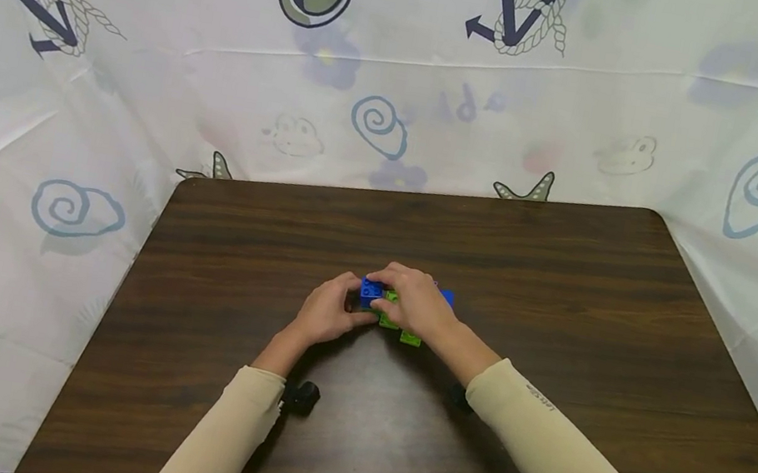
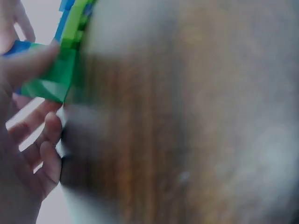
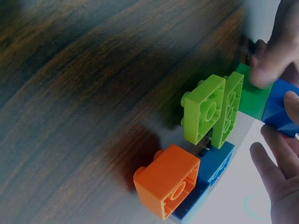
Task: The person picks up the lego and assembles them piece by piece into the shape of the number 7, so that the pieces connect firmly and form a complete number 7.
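My left hand (image 1: 328, 310) pinches a green brick (image 3: 253, 95) between thumb and fingers at the left end of a toy brick assembly. A blue brick (image 1: 371, 293) is attached to that green one. From above, my right hand (image 1: 417, 301) holds the blue brick, with index finger and thumb around it. Two lime-green bricks (image 3: 204, 109) stick out beside the green one, hollow undersides showing in the right wrist view. Beyond them come blue bricks (image 3: 216, 161) and an orange brick (image 3: 167, 179). In the left wrist view my left thumb lies across the green brick (image 2: 56, 77).
The dark wood table (image 1: 431, 457) lies under both forearms. White cloth (image 1: 412, 48) printed with anchors and shells hangs behind and beside it. A black wrist camera (image 1: 300, 398) sits on the left wrist.
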A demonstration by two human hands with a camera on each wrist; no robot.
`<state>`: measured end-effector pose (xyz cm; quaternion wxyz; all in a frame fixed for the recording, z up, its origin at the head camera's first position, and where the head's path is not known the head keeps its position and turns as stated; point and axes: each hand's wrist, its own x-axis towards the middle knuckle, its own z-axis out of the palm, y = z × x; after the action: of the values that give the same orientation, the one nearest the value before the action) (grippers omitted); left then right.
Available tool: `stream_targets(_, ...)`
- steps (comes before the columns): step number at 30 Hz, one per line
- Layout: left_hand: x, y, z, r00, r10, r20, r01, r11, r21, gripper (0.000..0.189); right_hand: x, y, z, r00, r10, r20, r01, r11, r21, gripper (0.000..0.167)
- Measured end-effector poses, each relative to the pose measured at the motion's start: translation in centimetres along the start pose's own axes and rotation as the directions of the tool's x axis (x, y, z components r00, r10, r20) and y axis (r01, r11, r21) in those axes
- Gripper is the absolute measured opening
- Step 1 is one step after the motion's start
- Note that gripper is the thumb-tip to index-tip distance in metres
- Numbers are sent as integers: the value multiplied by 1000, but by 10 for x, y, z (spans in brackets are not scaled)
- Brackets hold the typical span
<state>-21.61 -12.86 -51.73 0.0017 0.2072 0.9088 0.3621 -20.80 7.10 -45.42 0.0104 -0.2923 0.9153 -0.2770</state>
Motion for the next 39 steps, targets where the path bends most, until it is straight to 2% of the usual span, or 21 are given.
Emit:
stream_targets(3,-1,-3,-2,999,46,-15,-47,994,-96,37,1,0,1,1000,2,-2,-2,1000,8,39)
stream_targets(6,-1,-5,-3,996,78,-31,-82,985,-153,34,1,-1,1,1000,6,0,-6,1000,20,38)
stream_targets(11,-3,-5,-6,995,82,-54,-88,988,-128,33,1,-4,2,1000,-13,-4,13,1000,16,38)
stream_targets(15,-2,-5,-7,997,66,-42,-69,995,-68,31,1,-4,2,999,-35,3,35,999,-19,40)
stream_targets(18,0,-5,-6,998,64,-25,-65,997,-35,30,-1,-1,-2,998,-55,24,56,998,-38,43)
stream_targets(21,1,-4,-6,998,60,-20,-61,998,-33,30,-4,6,-8,996,-64,61,64,998,-8,47)
stream_targets(24,-1,-4,-6,999,45,-16,-45,998,-34,31,-10,18,-17,998,-20,56,17,998,53,50)
stream_targets(26,0,-3,-5,999,34,-12,-34,999,-32,30,-16,29,-26,999,45,18,-47,995,84,49)
stream_targets(29,-1,-2,-4,1000,14,-12,-15,1000,-23,30,-25,47,-38,989,146,-16,-144,986,85,43)
stream_targets(33,-1,0,-4,1000,3,-18,-4,999,-42,30,-35,65,-46,975,214,51,-217,975,52,41)
stream_targets(39,-1,-1,-1,1000,-21,-12,20,993,-112,29,-45,75,-47,964,218,154,-228,972,53,45)
